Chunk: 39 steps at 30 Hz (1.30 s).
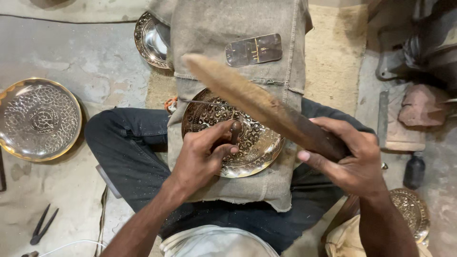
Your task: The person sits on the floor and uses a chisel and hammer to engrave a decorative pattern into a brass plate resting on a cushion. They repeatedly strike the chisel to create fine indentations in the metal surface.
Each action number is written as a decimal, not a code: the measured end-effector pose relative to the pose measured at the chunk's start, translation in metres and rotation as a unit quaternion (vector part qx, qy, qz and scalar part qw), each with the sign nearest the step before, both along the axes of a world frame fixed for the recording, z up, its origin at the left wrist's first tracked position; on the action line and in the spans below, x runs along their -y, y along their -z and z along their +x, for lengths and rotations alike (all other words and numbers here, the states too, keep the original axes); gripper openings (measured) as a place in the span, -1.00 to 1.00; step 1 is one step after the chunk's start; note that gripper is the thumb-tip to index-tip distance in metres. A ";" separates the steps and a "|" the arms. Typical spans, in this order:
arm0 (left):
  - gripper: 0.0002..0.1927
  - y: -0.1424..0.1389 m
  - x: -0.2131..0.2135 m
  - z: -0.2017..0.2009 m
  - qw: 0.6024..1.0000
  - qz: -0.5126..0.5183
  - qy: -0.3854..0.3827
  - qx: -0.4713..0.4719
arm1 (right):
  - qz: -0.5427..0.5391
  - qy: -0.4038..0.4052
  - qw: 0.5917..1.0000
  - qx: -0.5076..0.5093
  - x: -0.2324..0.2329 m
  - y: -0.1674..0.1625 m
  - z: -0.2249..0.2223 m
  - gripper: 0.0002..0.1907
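Engraving in progress: punch set on an ornate metal plate, wooden mallet raised.

The left hand (204, 154) is closed around a small dark punch (235, 129), holding it upright with its tip on the patterned brass plate (257, 147), which lies on a burlap cloth (228, 28) over the person's lap. The right hand (350, 159) is closed on the handle of a long wooden mallet (252, 102), held tilted above the plate. Judged step: striking the punch; the stroke calls for the mallet face to land squarely on the punch head while the left hand keeps the tip fixed. A flat rectangular metal piece (253, 49) lies on the cloth above the plate. A finished round tray (39, 119) rests on the floor to the left, pliers (43, 223) near it.
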<state>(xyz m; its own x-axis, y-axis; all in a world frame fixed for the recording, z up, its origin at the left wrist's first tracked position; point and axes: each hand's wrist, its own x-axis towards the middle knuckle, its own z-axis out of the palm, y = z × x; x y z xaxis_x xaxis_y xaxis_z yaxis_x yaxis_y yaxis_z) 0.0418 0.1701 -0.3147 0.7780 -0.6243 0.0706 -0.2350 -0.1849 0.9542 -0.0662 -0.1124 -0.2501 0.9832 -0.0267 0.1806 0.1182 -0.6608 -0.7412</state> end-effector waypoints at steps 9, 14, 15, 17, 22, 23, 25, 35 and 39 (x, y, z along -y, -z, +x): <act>-0.47 0.004 0.003 -0.001 0.999 -0.043 0.005 0.006 | 0.163 -0.070 0.984 0.031 -0.015 -0.015 0.037 -0.37; -0.50 0.001 0.003 0.000 1.000 -0.025 -0.004 0.013 | -0.092 -0.160 0.983 0.011 -0.013 -0.027 0.038 -0.38; -0.49 0.002 0.003 0.000 1.000 -0.026 -0.007 0.002 | -0.006 -0.134 0.991 0.015 -0.012 -0.029 0.037 -0.42; -0.48 0.003 0.003 0.000 0.999 -0.045 0.001 0.002 | 0.077 -0.117 0.990 -0.020 -0.010 -0.029 0.035 -0.48; -0.57 0.003 0.004 0.000 0.999 0.014 -0.007 0.037 | -0.102 -0.055 0.978 -0.172 -0.009 -0.026 0.032 -0.35; -0.53 0.002 0.003 0.000 0.999 0.000 -0.007 0.040 | -0.022 -0.035 0.990 -0.132 -0.010 -0.025 0.031 -0.36; -0.50 0.001 0.002 0.000 0.999 -0.007 -0.008 0.038 | 0.135 0.007 0.990 -0.045 -0.009 -0.020 0.029 -0.38; -0.61 0.001 0.004 0.000 1.000 0.010 -0.004 0.028 | 0.020 -0.094 0.988 -0.119 0.001 -0.008 0.012 -0.40; -0.56 0.002 0.002 -0.001 0.999 -0.002 -0.005 0.046 | -0.081 -0.061 0.980 -0.173 0.002 -0.007 0.010 -0.34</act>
